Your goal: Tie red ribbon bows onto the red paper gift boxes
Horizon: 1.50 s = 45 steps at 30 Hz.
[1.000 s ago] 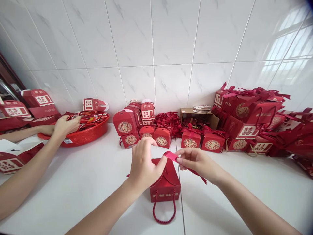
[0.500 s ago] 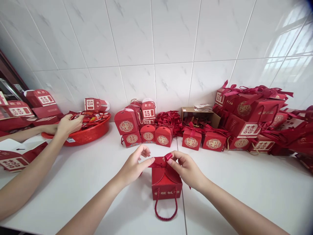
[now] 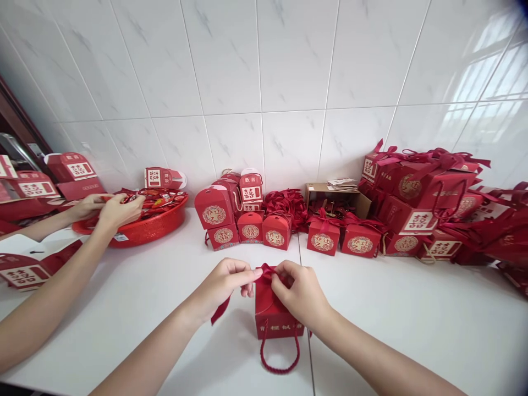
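A small red gift box (image 3: 274, 322) stands on the white table in front of me, its twisted rope handle (image 3: 280, 369) hanging down toward me. A red ribbon (image 3: 266, 270) lies across its top. My left hand (image 3: 229, 283) pinches the ribbon at the box's upper left, and one ribbon tail dangles below that hand. With bent fingers, my right hand (image 3: 299, 289) grips the ribbon at the top right of the box. The ribbon's middle is partly hidden behind my fingers.
On the left, a co-worker's hands (image 3: 119, 212) handle red packets over a red basket (image 3: 152, 225). Red boxes (image 3: 223, 212), a ribbon heap (image 3: 286, 206) and a cardboard box (image 3: 358, 201) line the wall. More ribboned boxes (image 3: 416, 190) are stacked at right. An open box (image 3: 28, 269) stands near left.
Both hands have drawn closer together over the box. The ribbon loop at my right fingers has gone down to the box top. The co-worker's hands have come together over the basket.
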{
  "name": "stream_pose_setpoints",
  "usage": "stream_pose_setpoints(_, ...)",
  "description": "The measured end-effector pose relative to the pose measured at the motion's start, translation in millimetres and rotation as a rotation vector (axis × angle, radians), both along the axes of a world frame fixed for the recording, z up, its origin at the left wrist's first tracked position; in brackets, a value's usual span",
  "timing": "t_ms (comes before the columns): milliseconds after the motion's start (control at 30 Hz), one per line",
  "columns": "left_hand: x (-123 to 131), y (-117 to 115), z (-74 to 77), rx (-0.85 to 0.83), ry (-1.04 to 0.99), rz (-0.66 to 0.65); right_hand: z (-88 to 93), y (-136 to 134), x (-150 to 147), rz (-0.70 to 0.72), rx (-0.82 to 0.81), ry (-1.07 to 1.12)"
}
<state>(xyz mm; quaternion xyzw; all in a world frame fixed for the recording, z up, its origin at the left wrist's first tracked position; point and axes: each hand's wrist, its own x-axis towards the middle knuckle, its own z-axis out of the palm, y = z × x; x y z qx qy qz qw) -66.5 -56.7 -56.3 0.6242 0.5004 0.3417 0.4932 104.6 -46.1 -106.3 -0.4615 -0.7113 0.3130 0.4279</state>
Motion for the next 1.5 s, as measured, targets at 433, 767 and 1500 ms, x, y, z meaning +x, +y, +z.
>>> stream_pose_setpoints(433, 32, 15, 32.7, 0.292, 0.009, -0.115, 1.3, 0, 6, 0.081, 0.048, -0.012)
stream_pose_setpoints(767, 5, 8, -17.4, 0.260, 0.161, 0.031, 0.8, 8, 10, 0.128, -0.082, 0.183)
stream_pose_setpoints(1500, 27, -1, -48.5, 0.555, 0.187, 0.190, -0.7, 2, 18, 0.036, 0.053, -0.007)
